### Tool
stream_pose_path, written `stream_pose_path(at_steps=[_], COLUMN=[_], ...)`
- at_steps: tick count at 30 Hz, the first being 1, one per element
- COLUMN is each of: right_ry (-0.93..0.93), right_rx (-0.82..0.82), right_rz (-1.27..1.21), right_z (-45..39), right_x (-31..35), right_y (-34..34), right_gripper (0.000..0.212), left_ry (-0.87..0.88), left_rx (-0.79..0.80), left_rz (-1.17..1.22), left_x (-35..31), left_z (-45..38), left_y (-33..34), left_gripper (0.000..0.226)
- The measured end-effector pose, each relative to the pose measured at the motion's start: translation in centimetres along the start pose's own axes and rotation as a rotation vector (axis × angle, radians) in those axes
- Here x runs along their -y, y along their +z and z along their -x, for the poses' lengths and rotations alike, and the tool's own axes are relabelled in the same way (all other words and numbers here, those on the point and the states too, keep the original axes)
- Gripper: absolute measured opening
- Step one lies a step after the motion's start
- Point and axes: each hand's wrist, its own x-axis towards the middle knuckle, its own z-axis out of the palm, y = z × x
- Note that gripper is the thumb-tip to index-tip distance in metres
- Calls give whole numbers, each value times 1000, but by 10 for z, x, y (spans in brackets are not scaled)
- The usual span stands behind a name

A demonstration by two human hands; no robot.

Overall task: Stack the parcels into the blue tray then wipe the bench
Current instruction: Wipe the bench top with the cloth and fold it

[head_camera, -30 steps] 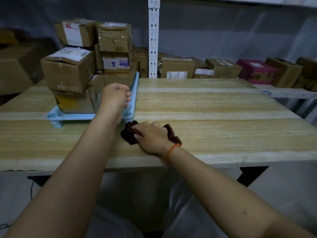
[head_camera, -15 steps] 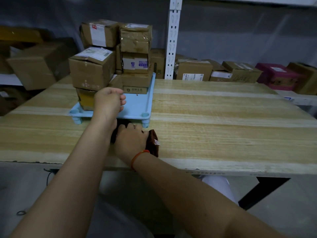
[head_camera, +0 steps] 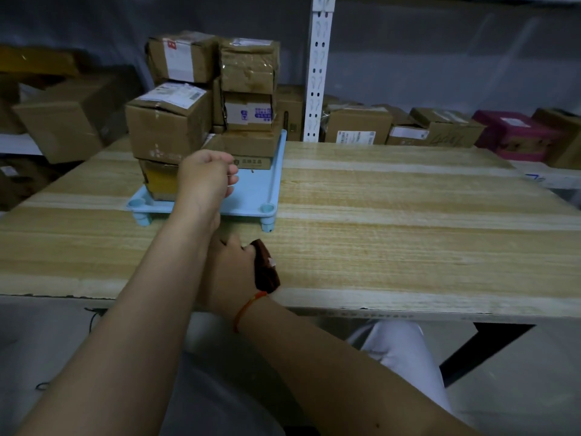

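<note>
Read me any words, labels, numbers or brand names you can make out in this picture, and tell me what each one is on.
Nothing reads clearly.
Shipping labels on the parcels in the blue tray: print too small and blurred.
Blue print on the middle parcel's label: characters, unreadable.
Barcode label on a shelf box: blurred.

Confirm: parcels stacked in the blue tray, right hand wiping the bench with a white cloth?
Not white. The head view shows the right hand pressing a dark maroon cloth on the bench. Parcels are stacked in the blue tray, as stated.
</note>
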Motion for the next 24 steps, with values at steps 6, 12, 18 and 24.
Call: stream_pose_path(at_steps=[6, 12, 18, 24], right_ry=[79, 472, 759, 743], right_rx=[-86, -86, -154, -370], right_rz=[142, 194, 234, 86], right_z=[32, 83, 120, 109], right_x=[-52, -170, -242, -219], right_y=[-16, -65, -96, -101], right_gripper=[33, 39, 37, 33], left_ry=[-16, -56, -53, -30], left_rx=[66, 151, 220, 274], left_rz=[-21, -24, -56, -77], left_x=[2, 6, 6, 10], left_z=[16, 36, 58, 81], left_y=[27, 60, 90, 103], left_gripper=[25, 26, 25, 27])
